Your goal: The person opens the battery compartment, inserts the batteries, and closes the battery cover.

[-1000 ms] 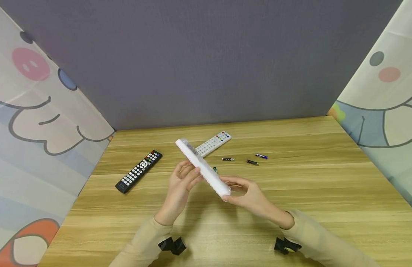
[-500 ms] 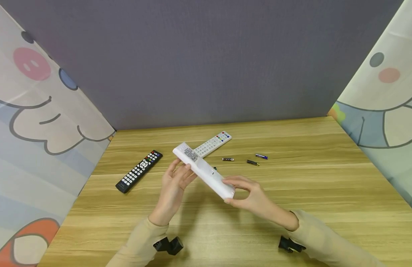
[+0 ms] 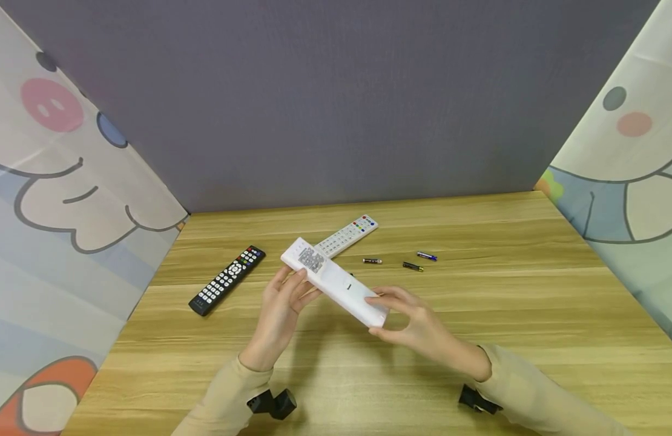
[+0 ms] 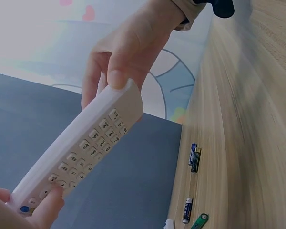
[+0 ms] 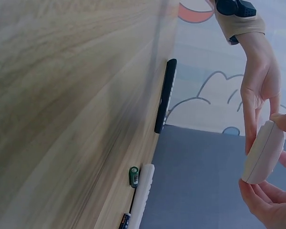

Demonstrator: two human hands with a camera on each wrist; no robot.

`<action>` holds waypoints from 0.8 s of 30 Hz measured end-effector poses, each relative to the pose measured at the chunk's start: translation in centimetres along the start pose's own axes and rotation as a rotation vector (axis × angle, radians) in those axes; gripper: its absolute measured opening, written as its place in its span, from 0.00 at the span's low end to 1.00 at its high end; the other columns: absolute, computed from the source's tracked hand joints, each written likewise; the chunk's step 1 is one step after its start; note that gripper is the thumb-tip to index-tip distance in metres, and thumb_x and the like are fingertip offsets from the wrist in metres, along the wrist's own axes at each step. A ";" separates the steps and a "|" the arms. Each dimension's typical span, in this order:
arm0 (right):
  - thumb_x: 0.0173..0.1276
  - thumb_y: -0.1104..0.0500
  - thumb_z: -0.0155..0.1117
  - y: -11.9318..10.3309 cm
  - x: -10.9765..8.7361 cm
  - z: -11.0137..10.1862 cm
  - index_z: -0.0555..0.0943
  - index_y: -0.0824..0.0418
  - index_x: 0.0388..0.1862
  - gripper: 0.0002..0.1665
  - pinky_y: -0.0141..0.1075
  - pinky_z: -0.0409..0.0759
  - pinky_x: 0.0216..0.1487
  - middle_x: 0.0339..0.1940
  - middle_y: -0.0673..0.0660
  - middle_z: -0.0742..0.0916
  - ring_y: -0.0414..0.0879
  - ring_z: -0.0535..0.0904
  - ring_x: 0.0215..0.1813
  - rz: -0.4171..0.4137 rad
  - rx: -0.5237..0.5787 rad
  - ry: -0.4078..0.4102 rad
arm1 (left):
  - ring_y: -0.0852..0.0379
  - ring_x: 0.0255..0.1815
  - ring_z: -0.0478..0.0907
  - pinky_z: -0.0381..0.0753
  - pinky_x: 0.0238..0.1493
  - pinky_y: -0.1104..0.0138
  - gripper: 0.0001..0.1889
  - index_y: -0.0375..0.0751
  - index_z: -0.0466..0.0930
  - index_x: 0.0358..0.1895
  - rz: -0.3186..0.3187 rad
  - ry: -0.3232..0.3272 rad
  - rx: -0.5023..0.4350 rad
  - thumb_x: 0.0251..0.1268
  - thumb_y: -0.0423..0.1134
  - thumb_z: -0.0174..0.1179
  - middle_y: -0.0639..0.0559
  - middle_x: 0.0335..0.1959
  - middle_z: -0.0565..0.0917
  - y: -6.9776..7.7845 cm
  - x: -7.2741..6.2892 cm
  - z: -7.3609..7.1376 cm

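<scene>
Both hands hold a white remote control (image 3: 338, 284) above the table, tilted, its back with a printed label facing the head camera. Its keypad side, with rows of white buttons, shows in the left wrist view (image 4: 86, 148). My left hand (image 3: 278, 316) grips the far-left end, fingers reaching underneath onto the buttons. At the near-right end, my right hand (image 3: 418, 319) pinches the remote between thumb and fingers. The right wrist view shows that end of the remote (image 5: 263, 155) edge-on. Under it on the table, a green battery (image 5: 134, 177) is mostly hidden from the head camera.
A second white remote (image 3: 348, 236) lies face up behind the held one, partly covered by it. A black remote (image 3: 227, 280) lies at left. Right of centre are a dark battery (image 3: 372, 261), a black-and-gold battery (image 3: 412, 266) and a blue battery (image 3: 427, 256). A grey panel (image 3: 336, 109) stands behind.
Held remote has rolled from edge-on to showing its back and label to the head camera. Both hands turned with it, the right shifting slightly right. Things on the table stayed put.
</scene>
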State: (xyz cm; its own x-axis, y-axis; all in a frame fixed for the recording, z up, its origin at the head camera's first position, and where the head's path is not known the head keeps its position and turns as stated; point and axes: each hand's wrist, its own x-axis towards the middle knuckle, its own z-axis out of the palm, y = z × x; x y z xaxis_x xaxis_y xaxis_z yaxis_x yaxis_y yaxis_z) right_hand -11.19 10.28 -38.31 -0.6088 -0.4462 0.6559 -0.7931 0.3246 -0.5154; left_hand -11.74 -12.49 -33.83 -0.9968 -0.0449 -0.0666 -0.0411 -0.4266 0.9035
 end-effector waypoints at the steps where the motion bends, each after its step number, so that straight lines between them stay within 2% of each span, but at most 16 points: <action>1: 0.46 0.58 0.72 0.1 0.0 0.0 0.79 0.61 0.45 0.24 0.41 0.80 0.46 0.47 0.60 0.79 0.54 0.75 0.48 -0.026 -0.009 0.008 | 0.54 0.39 0.79 0.79 0.48 0.59 0.21 0.31 0.59 0.60 -0.006 0.002 0.002 0.63 0.29 0.46 0.43 0.47 0.76 0.0 0.0 0.0; 4: 0.48 0.55 0.70 0.2 0.1 0.0 0.80 0.63 0.44 0.23 0.42 0.80 0.45 0.46 0.60 0.79 0.54 0.75 0.46 -0.074 -0.034 0.027 | 0.53 0.41 0.79 0.79 0.47 0.59 0.21 0.31 0.59 0.60 -0.018 -0.001 0.007 0.63 0.29 0.46 0.42 0.48 0.75 0.0 0.0 -0.1; 10: 0.49 0.54 0.69 0.5 0.0 0.0 0.80 0.64 0.43 0.23 0.37 0.79 0.47 0.46 0.62 0.78 0.52 0.75 0.45 -0.120 -0.045 0.046 | 0.52 0.41 0.79 0.79 0.46 0.58 0.21 0.30 0.59 0.60 -0.028 -0.022 0.001 0.64 0.29 0.45 0.43 0.48 0.75 -0.1 0.0 -0.3; 17: 0.49 0.52 0.69 0.7 -0.1 -0.1 0.80 0.63 0.42 0.23 0.29 0.75 0.52 0.47 0.61 0.77 0.51 0.73 0.47 -0.097 -0.038 0.003 | 0.51 0.39 0.79 0.80 0.45 0.59 0.20 0.29 0.59 0.60 -0.045 -0.034 0.005 0.64 0.29 0.43 0.44 0.46 0.75 -0.2 0.1 -0.4; 22: 0.46 0.54 0.71 0.9 -0.1 -0.1 0.79 0.63 0.42 0.24 0.27 0.73 0.54 0.46 0.62 0.76 0.51 0.73 0.47 -0.128 -0.068 -0.006 | 0.51 0.38 0.79 0.81 0.44 0.60 0.20 0.29 0.59 0.59 -0.059 -0.018 0.006 0.65 0.29 0.42 0.43 0.45 0.76 -0.3 0.1 -0.4; 24: 0.46 0.54 0.71 0.9 -0.1 0.0 0.79 0.63 0.42 0.24 0.29 0.75 0.52 0.46 0.62 0.77 0.51 0.73 0.46 -0.156 -0.084 0.005 | 0.51 0.38 0.79 0.81 0.44 0.60 0.20 0.29 0.59 0.59 -0.062 -0.013 0.004 0.65 0.29 0.41 0.43 0.45 0.75 -0.4 0.1 -0.4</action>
State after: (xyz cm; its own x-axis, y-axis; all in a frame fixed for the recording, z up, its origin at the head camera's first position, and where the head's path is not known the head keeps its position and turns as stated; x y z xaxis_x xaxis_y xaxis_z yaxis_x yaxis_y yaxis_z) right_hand -11.88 10.60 -38.81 -0.4785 -0.4923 0.7270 -0.8763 0.3205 -0.3597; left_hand -11.79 -12.71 -34.33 -0.9931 -0.0064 -0.1172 -0.1035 -0.4242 0.8996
